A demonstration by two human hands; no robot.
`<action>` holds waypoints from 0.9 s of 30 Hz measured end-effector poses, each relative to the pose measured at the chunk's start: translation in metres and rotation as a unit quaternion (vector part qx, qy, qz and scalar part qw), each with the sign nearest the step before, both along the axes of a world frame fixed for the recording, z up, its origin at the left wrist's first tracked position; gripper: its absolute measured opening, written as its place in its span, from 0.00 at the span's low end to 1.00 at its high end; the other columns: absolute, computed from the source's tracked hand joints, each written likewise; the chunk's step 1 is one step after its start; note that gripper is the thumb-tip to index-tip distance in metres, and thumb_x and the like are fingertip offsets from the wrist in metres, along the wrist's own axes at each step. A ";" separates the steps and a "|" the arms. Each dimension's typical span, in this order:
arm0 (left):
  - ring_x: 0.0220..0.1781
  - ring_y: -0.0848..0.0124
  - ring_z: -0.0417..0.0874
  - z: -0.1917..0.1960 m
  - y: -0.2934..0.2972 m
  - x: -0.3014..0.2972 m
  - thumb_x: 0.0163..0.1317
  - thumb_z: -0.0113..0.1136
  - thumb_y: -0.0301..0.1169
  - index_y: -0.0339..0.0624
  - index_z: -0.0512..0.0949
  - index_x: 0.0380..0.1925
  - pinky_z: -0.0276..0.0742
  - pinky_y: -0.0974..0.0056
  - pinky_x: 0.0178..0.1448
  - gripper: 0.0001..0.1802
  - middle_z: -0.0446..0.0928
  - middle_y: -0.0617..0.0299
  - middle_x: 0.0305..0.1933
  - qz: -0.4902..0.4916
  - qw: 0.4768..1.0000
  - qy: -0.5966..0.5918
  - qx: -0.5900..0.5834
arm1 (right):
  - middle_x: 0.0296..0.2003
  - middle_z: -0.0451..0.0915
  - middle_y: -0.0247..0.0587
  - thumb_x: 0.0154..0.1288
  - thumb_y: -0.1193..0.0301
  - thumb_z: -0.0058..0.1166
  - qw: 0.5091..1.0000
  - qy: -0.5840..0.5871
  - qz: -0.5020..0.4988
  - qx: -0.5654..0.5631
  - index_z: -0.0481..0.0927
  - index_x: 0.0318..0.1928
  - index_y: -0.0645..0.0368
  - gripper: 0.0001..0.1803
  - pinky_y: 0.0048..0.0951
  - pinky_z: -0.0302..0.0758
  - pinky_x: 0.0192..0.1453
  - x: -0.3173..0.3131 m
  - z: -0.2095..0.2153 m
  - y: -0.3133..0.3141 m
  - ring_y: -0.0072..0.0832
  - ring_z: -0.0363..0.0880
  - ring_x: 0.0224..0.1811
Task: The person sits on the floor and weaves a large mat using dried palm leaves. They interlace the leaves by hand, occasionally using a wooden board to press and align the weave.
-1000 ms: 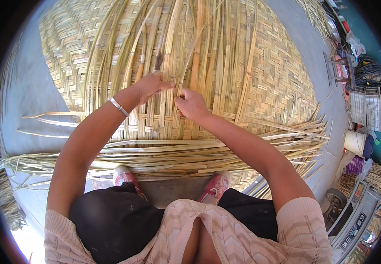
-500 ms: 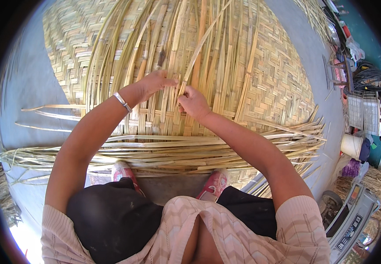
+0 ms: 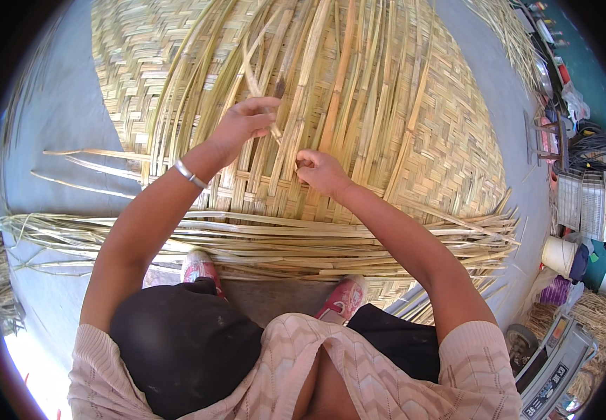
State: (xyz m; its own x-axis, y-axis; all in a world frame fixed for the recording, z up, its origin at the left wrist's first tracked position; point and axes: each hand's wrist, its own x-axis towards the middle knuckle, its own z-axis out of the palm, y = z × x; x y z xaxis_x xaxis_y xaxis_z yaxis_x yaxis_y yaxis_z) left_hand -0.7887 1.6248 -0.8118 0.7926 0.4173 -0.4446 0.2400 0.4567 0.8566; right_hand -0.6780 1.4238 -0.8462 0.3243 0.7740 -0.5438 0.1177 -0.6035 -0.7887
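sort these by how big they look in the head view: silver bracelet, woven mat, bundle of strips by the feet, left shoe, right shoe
1. woven mat
2. bundle of strips
3. left shoe and right shoe: look alike, unranked
4. silver bracelet

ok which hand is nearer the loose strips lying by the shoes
Right. The right hand is beyond the loose strips; the left hand is farther beyond and leftward.

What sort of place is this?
Perhaps a home weaving workshop: a large woven mat lies on a grey floor, with loose strips along its near edge and straw at right.
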 end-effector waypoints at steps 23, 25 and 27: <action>0.41 0.66 0.85 -0.031 0.020 -0.130 0.64 0.49 0.20 0.43 0.76 0.36 0.81 0.66 0.44 0.07 0.80 0.61 0.36 0.221 0.961 0.008 -0.167 | 0.48 0.74 0.54 0.65 0.72 0.50 0.924 -0.317 0.194 0.092 0.75 0.48 0.62 0.12 0.43 0.74 0.55 -0.055 0.028 0.049 0.48 0.76 0.50; 0.41 0.67 0.85 -0.028 0.024 -0.133 0.63 0.49 0.20 0.43 0.75 0.34 0.80 0.67 0.44 0.07 0.80 0.61 0.36 0.194 0.967 -0.005 -0.167 | 0.47 0.74 0.52 0.65 0.68 0.52 0.949 -0.281 0.141 0.017 0.77 0.45 0.61 0.12 0.43 0.74 0.54 -0.068 0.028 0.059 0.47 0.77 0.49; 0.40 0.66 0.85 -0.025 0.027 -0.132 0.62 0.49 0.19 0.43 0.75 0.32 0.80 0.67 0.44 0.07 0.80 0.61 0.35 0.173 0.972 -0.018 -0.156 | 0.46 0.74 0.50 0.64 0.66 0.54 0.955 -0.272 0.115 -0.009 0.78 0.42 0.61 0.12 0.43 0.75 0.52 -0.071 0.031 0.064 0.46 0.77 0.48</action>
State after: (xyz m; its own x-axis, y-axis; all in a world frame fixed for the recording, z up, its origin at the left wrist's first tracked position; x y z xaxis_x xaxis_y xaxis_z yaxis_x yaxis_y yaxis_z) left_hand -0.9212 1.6516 -0.8367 0.6467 0.5105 -0.5668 -0.0013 0.7438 0.6684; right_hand -0.7486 1.4880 -0.8153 0.3846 0.8511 -0.3574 0.6386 -0.5249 -0.5628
